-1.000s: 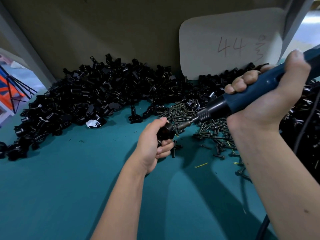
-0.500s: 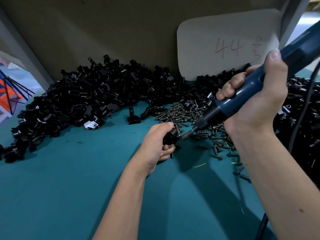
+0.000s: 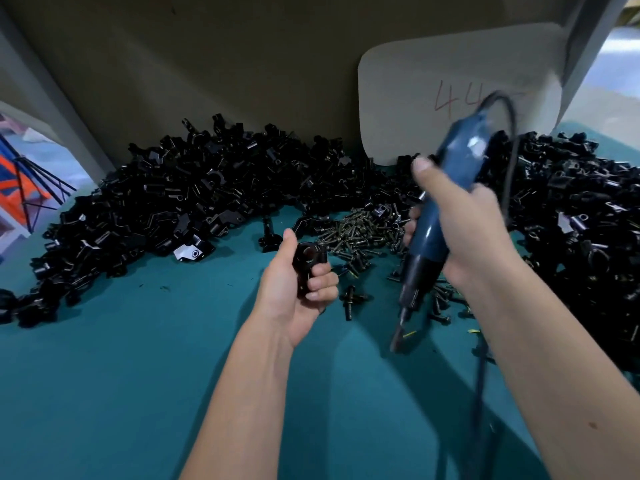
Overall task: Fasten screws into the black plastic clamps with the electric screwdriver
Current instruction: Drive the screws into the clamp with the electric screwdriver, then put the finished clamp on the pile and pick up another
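Over the bench (image 3: pixel 138 393) | clamp (image 3: pixel 309 261) gripped by left hand (image 3: pixel 294 289) fingers | screwdriver (image 3: pixel 436 220) gripped by right hand (image 3: pixel 464 233), bit down, apart | risk: clamp slipped if held loosely

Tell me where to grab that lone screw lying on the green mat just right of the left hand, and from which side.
Pinch the loose screw by its wide head end, which lies toward the far side, coming straight down from above. It lies flat with its thin shank pointing toward the person, and bare mat shows around it. The left hand already grips a clamp, and the right hand holds the screwdriver.
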The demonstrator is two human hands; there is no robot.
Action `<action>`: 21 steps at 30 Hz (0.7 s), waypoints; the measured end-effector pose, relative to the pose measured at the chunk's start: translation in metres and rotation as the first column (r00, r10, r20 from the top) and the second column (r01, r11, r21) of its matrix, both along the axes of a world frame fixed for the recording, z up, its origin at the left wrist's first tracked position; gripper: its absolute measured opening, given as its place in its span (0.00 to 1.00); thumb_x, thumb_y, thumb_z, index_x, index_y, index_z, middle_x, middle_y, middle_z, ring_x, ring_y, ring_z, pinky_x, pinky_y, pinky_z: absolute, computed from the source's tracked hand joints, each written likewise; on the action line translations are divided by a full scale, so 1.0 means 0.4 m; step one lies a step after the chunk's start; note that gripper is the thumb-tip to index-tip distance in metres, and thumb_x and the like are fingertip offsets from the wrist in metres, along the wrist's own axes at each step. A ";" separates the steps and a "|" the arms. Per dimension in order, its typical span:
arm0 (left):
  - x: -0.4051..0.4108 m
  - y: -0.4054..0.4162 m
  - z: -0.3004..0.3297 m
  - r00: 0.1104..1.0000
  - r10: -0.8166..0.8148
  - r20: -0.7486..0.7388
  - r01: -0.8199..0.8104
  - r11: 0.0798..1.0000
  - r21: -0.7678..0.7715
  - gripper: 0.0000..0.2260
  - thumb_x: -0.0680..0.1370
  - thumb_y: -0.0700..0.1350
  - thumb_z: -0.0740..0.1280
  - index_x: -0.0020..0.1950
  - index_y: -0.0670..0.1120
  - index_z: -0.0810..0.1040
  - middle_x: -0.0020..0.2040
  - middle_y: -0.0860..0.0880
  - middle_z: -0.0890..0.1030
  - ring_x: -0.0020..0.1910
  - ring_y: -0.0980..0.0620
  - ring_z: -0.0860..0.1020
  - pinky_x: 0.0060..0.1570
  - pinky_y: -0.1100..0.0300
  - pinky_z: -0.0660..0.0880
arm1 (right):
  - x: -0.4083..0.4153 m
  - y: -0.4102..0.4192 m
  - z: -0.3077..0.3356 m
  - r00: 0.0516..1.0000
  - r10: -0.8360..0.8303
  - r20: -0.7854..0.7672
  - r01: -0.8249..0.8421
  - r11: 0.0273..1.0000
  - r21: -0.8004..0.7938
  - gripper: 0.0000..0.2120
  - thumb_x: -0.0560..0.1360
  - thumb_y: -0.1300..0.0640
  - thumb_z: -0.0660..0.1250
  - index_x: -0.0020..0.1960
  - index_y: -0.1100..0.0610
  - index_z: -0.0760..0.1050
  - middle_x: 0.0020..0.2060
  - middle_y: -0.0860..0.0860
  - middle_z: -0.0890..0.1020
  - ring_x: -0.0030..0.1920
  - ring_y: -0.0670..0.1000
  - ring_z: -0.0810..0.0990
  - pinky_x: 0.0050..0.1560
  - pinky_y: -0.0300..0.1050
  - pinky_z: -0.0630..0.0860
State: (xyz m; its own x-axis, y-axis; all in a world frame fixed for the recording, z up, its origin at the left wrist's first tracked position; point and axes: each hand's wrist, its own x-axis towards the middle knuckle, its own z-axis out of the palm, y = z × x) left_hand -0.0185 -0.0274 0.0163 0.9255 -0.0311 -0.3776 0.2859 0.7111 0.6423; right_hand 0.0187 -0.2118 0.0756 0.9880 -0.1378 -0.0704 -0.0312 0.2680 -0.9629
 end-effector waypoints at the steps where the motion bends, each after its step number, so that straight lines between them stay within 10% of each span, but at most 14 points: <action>1: 0.001 -0.002 -0.002 1.000 0.020 -0.008 -0.020 1.000 -0.002 0.23 0.84 0.64 0.58 0.42 0.45 0.66 0.33 0.49 0.65 0.26 0.56 0.63 0.21 0.66 0.61 | 0.002 0.003 -0.014 0.997 0.055 -0.061 -0.059 0.996 -0.061 0.19 0.76 0.54 0.77 0.59 0.59 0.71 0.38 0.55 0.78 0.28 0.49 0.78 0.33 0.47 0.82; 5: 0.006 -0.010 -0.008 0.999 0.049 -0.006 -0.048 0.996 0.076 0.24 0.83 0.65 0.58 0.48 0.44 0.71 0.35 0.48 0.71 0.30 0.54 0.67 0.25 0.63 0.68 | 0.010 0.023 -0.073 0.990 0.090 -0.110 -0.113 0.967 -0.229 0.16 0.75 0.68 0.73 0.56 0.57 0.71 0.49 0.59 0.79 0.37 0.55 0.83 0.41 0.53 0.86; 11: -0.003 -0.002 0.002 0.997 0.010 0.073 -0.016 0.997 0.081 0.21 0.86 0.60 0.54 0.52 0.44 0.75 0.39 0.46 0.74 0.33 0.52 0.71 0.32 0.62 0.70 | 0.012 0.029 -0.119 1.000 -0.020 0.023 0.030 0.663 -0.748 0.22 0.69 0.49 0.80 0.54 0.53 0.71 0.43 0.48 0.79 0.39 0.47 0.79 0.31 0.40 0.70; 21: -0.013 -0.026 -0.002 0.961 -0.024 0.275 -0.070 0.943 0.326 0.12 0.88 0.46 0.56 0.60 0.41 0.77 0.46 0.39 0.85 0.35 0.49 0.78 0.35 0.60 0.78 | 0.003 0.044 -0.129 0.982 -0.002 0.189 0.177 0.364 -0.915 0.24 0.73 0.43 0.76 0.60 0.57 0.73 0.56 0.54 0.74 0.50 0.56 0.78 0.48 0.46 0.70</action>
State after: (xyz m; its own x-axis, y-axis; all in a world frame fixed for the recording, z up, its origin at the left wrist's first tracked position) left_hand -0.0237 -0.0377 0.0154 0.9926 0.0739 -0.0968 0.0534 0.4504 0.8912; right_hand 0.0198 -0.1944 0.0242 0.9505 -0.1174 0.2877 0.0815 -0.7994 -0.5953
